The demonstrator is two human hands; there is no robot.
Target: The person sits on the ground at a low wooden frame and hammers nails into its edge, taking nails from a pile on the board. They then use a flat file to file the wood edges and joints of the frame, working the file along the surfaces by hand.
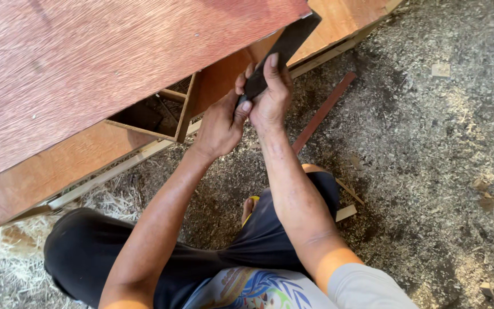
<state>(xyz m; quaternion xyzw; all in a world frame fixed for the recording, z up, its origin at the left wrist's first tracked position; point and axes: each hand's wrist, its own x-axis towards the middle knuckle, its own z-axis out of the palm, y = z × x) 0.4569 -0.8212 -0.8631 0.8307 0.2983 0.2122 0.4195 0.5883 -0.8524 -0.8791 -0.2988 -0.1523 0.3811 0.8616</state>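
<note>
A: Two hands, one tool! Left hand curled round its lower end, right hand clamped higher.

B: One dark flat blade, pressed against the one reddish plywood panel's edge, sawdust floor beyond.

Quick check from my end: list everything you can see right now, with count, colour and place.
plywood sheet: one, reddish-brown, top left, tilted over the frame
wooden frame: one, light brown, under the sheet's edge, with an open compartment
dark flat tool: one, blackish, held against the sheet's edge at top centre
wooden strip: one, reddish, lying on the floor right of the hands
wood offcuts: a few, pale, scattered on the floor at right
sawdust floor: grey-brown, covers the right side
straw-like shavings: pale, bottom left
left hand: grips the tool's lower end
right hand: wraps the tool higher up
</note>
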